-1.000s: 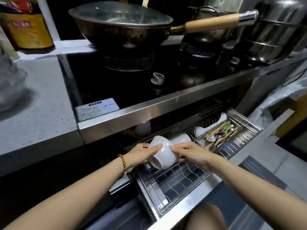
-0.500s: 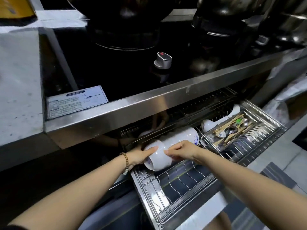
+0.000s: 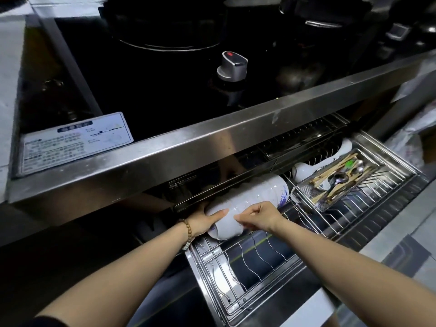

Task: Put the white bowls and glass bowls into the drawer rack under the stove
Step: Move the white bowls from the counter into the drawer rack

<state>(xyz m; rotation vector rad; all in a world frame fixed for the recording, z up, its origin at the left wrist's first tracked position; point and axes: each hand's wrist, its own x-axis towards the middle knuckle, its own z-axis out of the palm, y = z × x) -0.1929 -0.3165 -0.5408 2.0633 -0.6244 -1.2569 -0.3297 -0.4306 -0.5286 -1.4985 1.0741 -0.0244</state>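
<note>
Two hands meet on one white bowl point(image 3: 227, 228) at the near left end of the pulled-out rack point(image 3: 259, 252) under the stove point(image 3: 165, 90). The bowl lies on its side on the wires, its mouth towards the lower left.

The left hand point(image 3: 203, 220) holds the bowl from the left with its thumb laid across the wall. Its fingers are hidden behind the bowl. One bead bracelet point(image 3: 188, 233) circles that wrist. The right hand point(image 3: 262, 217) has curled fingers and pinches the bowl's upper side between thumb and fingertips.

Behind the held bowl, touching it, a row of bowls point(image 3: 256, 193) runs up and to the right, all nested on their sides. They overlap too closely to count. The far one carries a blue pattern point(image 3: 283, 197). The top of the row sits just under the steel edge point(image 3: 212, 142) of the stove.

To the right in the same rack stands one cutlery tray point(image 3: 317, 201) with chopsticks and metal spoons in a heap too tangled to count. Beside it lies white spoon-shaped ware point(image 3: 305, 169); I cannot tell if it is one piece or two.

On the stove there is one silver knob point(image 3: 232, 64) with a red mark, one printed label point(image 3: 75, 142) at the front left, and two dark pots point(image 3: 165, 27), cut off by the frame. A pale worktop point(image 3: 9, 67) lies left of the stove.
</note>
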